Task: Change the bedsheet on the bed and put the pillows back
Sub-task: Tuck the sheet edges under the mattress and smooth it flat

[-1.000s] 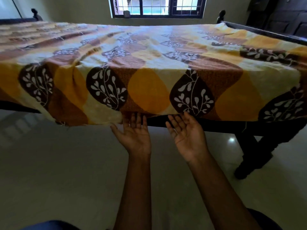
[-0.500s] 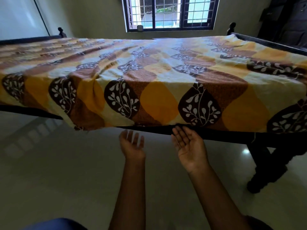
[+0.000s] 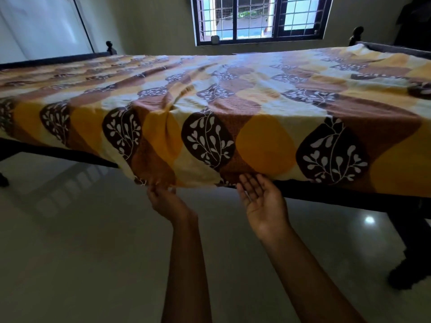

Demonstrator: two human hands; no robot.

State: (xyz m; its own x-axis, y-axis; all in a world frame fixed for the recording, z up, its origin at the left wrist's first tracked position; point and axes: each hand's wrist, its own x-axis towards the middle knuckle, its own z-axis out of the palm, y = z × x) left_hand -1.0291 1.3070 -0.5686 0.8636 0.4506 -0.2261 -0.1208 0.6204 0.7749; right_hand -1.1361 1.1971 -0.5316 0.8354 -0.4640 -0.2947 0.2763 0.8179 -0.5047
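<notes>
Barred window [image 3: 258, 19], glossy pale floor [image 3: 81, 252], greenish wall [image 3: 151, 24]

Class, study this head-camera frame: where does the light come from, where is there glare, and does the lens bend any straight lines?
Head view: daylight from the far window lights the bedsheet; a glare spot shines on the glossy floor; the window's uprights lean outward, a wide-angle effect.
</notes>
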